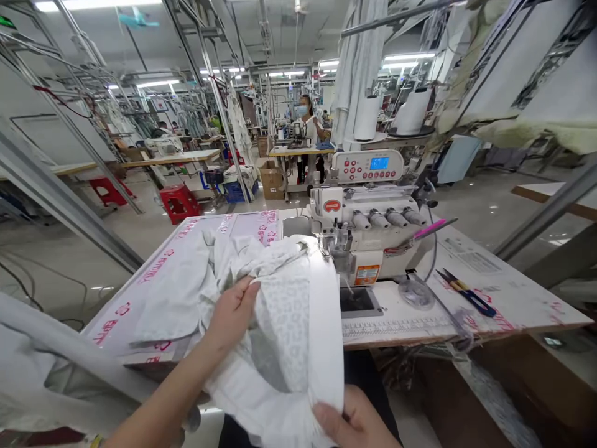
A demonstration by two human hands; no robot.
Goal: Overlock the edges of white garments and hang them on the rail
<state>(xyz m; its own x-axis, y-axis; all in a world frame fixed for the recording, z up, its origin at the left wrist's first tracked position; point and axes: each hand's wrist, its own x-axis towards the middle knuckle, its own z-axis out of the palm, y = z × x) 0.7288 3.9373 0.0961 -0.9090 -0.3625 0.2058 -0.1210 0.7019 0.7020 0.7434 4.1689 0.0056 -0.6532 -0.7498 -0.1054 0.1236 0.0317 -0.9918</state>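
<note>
A white patterned garment (284,317) spreads over the table's left side and hangs off its front edge. Along its right side runs a plain white band (325,323), whose far end lies at the needle area of the sewing machine (373,218). My left hand (236,308) pinches a fold of the cloth left of the band, thumb and fingers pressed together. Lower down, my right hand (352,420) grips the near end of the band, with the thumb on top. The cloth hides some of the fingers of both hands.
Thread snips (466,292) lie on the table (527,298) at the right, near a clear round plastic piece (415,294). White thread cones (366,118) stand behind the machine. A metal post (69,193) slants at left. Another person (308,127) is at a far table.
</note>
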